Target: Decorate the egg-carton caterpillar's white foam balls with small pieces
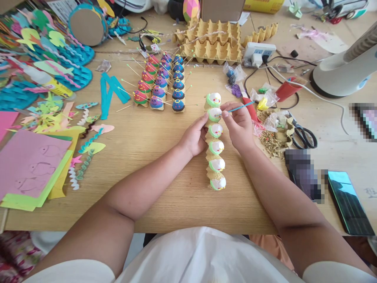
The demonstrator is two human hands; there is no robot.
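A strip of egg-carton cups (pixel 216 147) painted white with green rims lies lengthwise on the wooden table (pixel 165 196). My left hand (pixel 194 136) grips the strip's left side near the second cup from the far end. In my right hand (pixel 240 124) is a thin blue-handled paintbrush (pixel 242 106), its tip touching that second cup (pixel 215 114). The farthest cup (pixel 213 100) carries small coloured dots.
Three rows of painted carton caterpillars (pixel 160 84) with stick antennae stand behind. Plain egg cartons (pixel 212 41), a power strip (pixel 259 51), scissors (pixel 303 135), a phone (pixel 350 202) and a fan base (pixel 341 70) lie right. Paper cut-outs (pixel 35 157) cover the left.
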